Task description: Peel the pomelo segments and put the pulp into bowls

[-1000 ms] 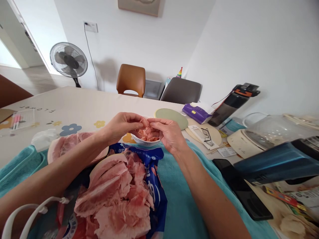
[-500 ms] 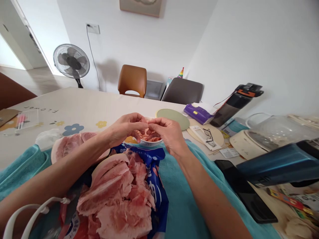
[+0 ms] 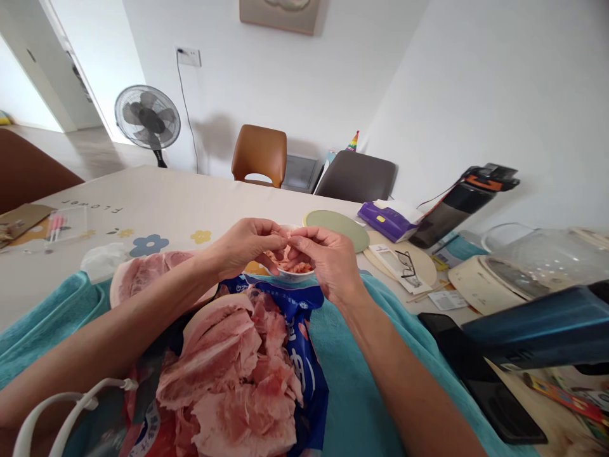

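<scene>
My left hand [image 3: 254, 246] and my right hand [image 3: 326, 257] meet fingertip to fingertip above a white bowl [image 3: 295, 277]. Both pinch a small pale-pink piece, apparently pomelo flesh, mostly hidden by the fingers. Reddish pomelo pulp [image 3: 299, 267] lies in the bowl. Nearer to me, a heap of pink pomelo peel and membrane [image 3: 238, 374] rests on a blue printed plastic bag [image 3: 311, 374]. Partly behind my left forearm sits another pink-fleshed pomelo piece with a pale rind [image 3: 147, 273].
A teal towel [image 3: 352, 387] lies under the bag. To the right are a black phone [image 3: 480, 374], a blue bottle [image 3: 537, 330], a dark bottle [image 3: 447, 212], glasses [image 3: 406, 263] and a purple tissue pack [image 3: 386, 221]. A green round mat [image 3: 337, 228] lies behind the bowl.
The whole scene has shifted slightly right in view as the camera turned. My hands stay together over the bowl, with fingertips moved only a little.
</scene>
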A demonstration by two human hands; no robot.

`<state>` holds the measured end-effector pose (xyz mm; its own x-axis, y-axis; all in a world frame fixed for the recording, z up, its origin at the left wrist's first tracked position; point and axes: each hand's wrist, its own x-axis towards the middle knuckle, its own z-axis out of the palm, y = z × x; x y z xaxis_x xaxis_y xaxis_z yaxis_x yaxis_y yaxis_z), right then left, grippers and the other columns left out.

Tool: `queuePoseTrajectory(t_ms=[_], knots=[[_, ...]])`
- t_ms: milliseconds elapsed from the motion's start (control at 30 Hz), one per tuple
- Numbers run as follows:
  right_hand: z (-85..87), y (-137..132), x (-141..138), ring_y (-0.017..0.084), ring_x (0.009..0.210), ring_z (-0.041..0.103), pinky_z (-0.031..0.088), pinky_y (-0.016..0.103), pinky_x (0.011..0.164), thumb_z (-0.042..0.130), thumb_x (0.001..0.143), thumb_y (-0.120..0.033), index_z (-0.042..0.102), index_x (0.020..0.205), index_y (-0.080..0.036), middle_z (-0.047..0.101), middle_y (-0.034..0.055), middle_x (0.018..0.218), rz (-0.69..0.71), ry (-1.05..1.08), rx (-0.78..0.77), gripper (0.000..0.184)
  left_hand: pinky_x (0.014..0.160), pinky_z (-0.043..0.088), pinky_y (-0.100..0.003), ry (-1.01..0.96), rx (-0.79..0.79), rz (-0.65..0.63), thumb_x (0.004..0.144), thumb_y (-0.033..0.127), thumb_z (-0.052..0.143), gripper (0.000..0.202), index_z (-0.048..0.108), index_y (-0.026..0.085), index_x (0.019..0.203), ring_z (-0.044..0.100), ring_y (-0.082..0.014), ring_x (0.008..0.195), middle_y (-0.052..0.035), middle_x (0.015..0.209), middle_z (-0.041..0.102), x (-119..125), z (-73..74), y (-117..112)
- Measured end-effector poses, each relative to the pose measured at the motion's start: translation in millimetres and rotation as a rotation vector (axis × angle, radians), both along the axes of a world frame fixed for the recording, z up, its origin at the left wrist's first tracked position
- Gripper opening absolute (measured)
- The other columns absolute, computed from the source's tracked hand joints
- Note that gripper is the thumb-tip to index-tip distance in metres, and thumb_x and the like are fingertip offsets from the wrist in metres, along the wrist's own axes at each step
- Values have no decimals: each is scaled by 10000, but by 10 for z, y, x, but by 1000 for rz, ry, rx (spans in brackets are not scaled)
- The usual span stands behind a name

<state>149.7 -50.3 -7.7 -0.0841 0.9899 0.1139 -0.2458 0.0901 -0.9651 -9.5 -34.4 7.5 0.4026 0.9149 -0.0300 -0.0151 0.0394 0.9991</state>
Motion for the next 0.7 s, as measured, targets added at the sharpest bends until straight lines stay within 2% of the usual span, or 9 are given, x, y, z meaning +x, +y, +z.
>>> queuePoseTrajectory(t_ms=[233,400,533,700], knots=[[15,25,6,89,437,606,541,170,472,847,543,-229,725,696,-146,675,5,516,75,229,-145,212,534,562,-201,-216,-142,-149,817,202,663,122,689,92,771,626,-118,661,-57,735,663,-31,-37,49],[26,21,-28,75,428,585,533,158,460,868,511,-218,713,655,-148,670,-6,516,62,293,-122,224,542,564,-186,-292,-206,-181,847,130,608,126,704,72,790,636,-110,641,-67,746,670,-19,-13,37],[20,6,-47,82,429,580,524,170,445,856,545,-230,709,678,-159,666,-12,520,20,295,-81,210,518,565,-195,-313,-219,-173,835,115,608,121,713,68,797,640,-121,648,-74,766,670,-11,-13,35],[57,10,19,71,488,572,513,163,473,816,588,-196,722,691,-160,656,-18,561,-26,272,-12,143,468,552,-206,-312,-247,-65,782,91,644,93,695,63,710,597,-112,585,-59,675,635,-9,-21,55]])
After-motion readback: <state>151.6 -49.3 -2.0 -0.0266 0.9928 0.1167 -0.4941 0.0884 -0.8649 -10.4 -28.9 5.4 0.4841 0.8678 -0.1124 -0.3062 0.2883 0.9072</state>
